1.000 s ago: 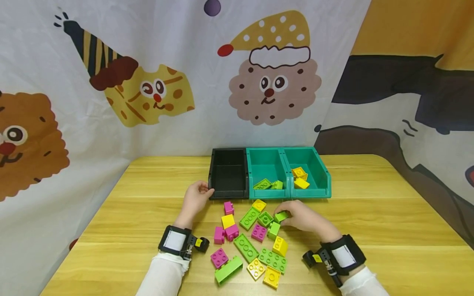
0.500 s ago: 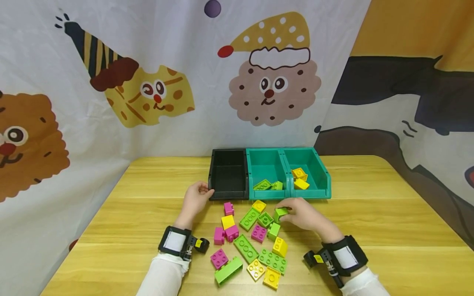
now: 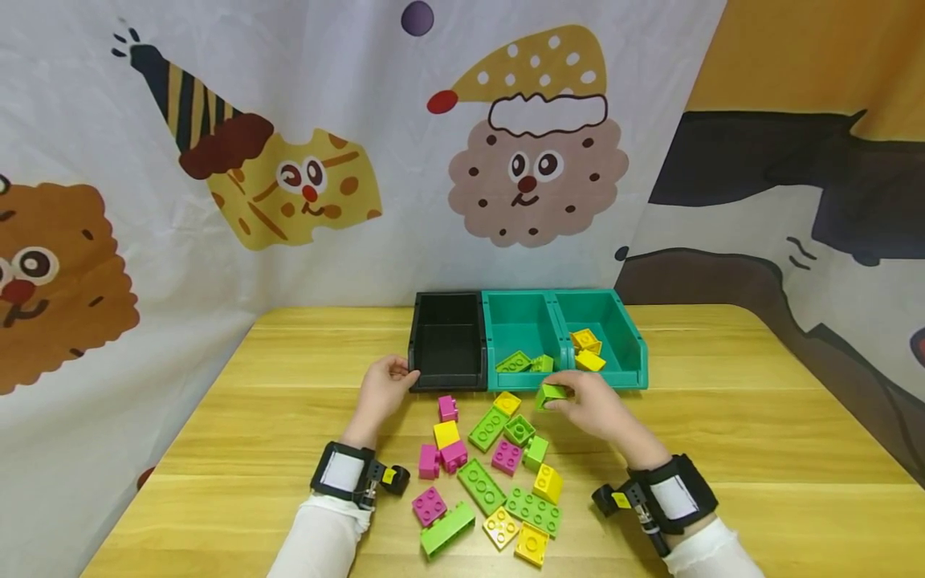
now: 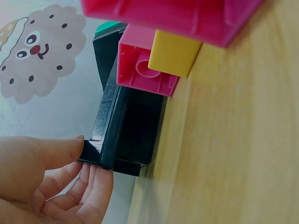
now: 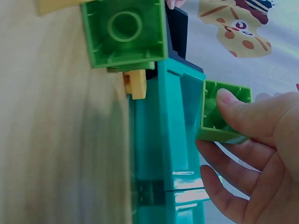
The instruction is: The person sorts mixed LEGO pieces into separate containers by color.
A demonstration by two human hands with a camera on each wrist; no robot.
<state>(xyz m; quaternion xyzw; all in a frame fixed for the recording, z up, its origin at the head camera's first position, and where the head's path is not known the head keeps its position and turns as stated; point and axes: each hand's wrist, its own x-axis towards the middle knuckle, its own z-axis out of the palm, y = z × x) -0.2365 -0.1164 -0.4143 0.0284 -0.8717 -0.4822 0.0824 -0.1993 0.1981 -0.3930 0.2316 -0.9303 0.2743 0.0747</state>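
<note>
My left hand (image 3: pixel 385 390) pinches the front left corner of the black bin (image 3: pixel 448 353); in the left wrist view the thumb lies on top and the fingers (image 4: pixel 96 191) curl beneath the rim. My right hand (image 3: pixel 588 401) holds a green building block (image 3: pixel 550 395) between thumb and fingers, just in front of the middle teal bin (image 3: pixel 523 321). In the right wrist view that block (image 5: pixel 210 112) shows its hollow underside, and the thumb reaches into it. Two green blocks (image 3: pixel 515 362) lie in the middle bin.
Yellow blocks (image 3: pixel 588 360) lie in the right teal bin (image 3: pixel 610 321). Before the bins, several pink, yellow and green blocks are scattered on the wooden table (image 3: pixel 267 482), among them a long green block (image 3: pixel 481 486) and a pink block (image 3: pixel 429 506). A printed cloth (image 3: pixel 405 241) hangs behind.
My right hand has lifted the green block and carried it away from the pile toward the middle teal bin. The left hand keeps its grip on the black bin.
</note>
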